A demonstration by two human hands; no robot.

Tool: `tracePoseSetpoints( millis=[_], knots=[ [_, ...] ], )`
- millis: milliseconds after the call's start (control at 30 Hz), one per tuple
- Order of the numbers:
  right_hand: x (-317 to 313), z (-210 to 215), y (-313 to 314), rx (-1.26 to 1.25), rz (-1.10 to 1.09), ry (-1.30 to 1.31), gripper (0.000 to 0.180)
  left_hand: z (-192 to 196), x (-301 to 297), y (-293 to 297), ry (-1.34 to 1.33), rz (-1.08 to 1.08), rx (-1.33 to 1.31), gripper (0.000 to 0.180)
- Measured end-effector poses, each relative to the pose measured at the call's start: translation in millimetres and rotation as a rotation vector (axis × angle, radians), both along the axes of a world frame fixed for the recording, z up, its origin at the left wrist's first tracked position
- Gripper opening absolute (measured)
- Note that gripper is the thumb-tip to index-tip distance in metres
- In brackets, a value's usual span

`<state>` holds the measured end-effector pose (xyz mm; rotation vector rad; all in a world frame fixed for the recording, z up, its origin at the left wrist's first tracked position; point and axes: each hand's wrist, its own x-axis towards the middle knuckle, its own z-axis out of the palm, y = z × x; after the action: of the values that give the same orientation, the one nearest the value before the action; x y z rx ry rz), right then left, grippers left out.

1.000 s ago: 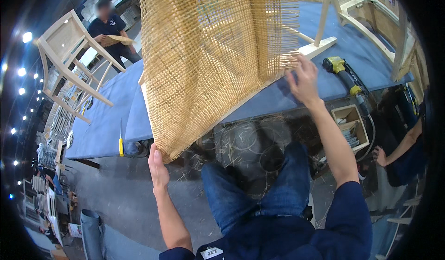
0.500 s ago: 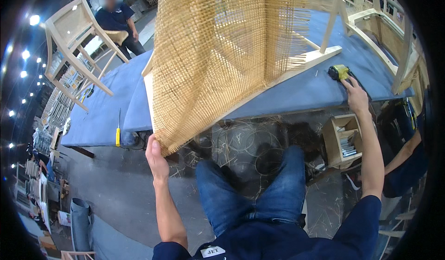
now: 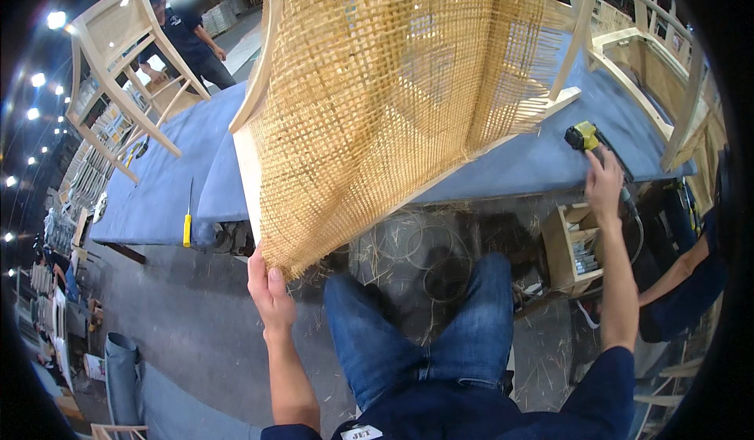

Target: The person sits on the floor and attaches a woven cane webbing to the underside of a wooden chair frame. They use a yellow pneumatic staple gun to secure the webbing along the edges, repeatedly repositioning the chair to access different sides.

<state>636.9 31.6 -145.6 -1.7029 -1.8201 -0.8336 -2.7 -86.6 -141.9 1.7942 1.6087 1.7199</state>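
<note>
A large sheet of woven tan cane webbing [image 3: 369, 126], with loose strands along its right edge, drapes over a pale wooden chair frame [image 3: 248, 175] on the blue-covered table. My left hand [image 3: 272, 291] is closed on the lower corner of the cane webbing and frame, thumb on top. On the table to the right lies a yellow-and-black staple gun [image 3: 583, 136] with a hose. My right hand [image 3: 605, 185] is beside its handle, fingers stretched and apart; whether they touch it is hard to see.
A yellow-handled screwdriver [image 3: 188, 228] lies at the table's [image 3: 157, 197] front edge. Wooden chairs stand at left [image 3: 118, 55] and right [image 3: 640, 79]. Below the table is a wooden box [image 3: 559, 251] holding metal strips. Another person [image 3: 188, 40] stands far left; a forearm [image 3: 675, 271] shows at right.
My right hand has drawn back a little from the staple gun's head. The webbing corner has tipped slightly toward me with my left hand still on it. The far person has shifted.
</note>
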Motion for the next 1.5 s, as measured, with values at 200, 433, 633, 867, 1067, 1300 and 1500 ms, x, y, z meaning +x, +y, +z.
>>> tracePoseSetpoints(
  millis=[200,433,633,867,1067,1300,1500],
  knots=[
    [-244,-20,-59,-0.216,0.699,1.786,0.038,-2,11,-2,-0.123,0.120,0.161,0.053],
    [-347,2,-62,-0.404,1.028,2.605,0.047,-28,22,-55,-0.215,0.341,0.345,0.044],
    [-353,11,-57,-0.432,1.017,2.625,0.054,-82,95,-60,-0.598,-0.106,-0.100,0.040],
    [-356,15,-52,-0.472,0.922,2.657,0.046,-72,142,10,-1.098,-0.499,-0.391,0.045],
    [-358,9,-40,-0.542,0.847,2.827,0.017,-57,159,51,-1.292,-0.723,-0.373,0.047],
    [-356,7,-36,-0.696,0.821,2.877,0.015,-50,161,77,-1.278,-0.846,-0.378,0.041],
    [-353,18,-37,-0.749,0.779,2.845,0.015,-53,164,91,-1.189,-0.879,-0.304,0.057]
  ],
)
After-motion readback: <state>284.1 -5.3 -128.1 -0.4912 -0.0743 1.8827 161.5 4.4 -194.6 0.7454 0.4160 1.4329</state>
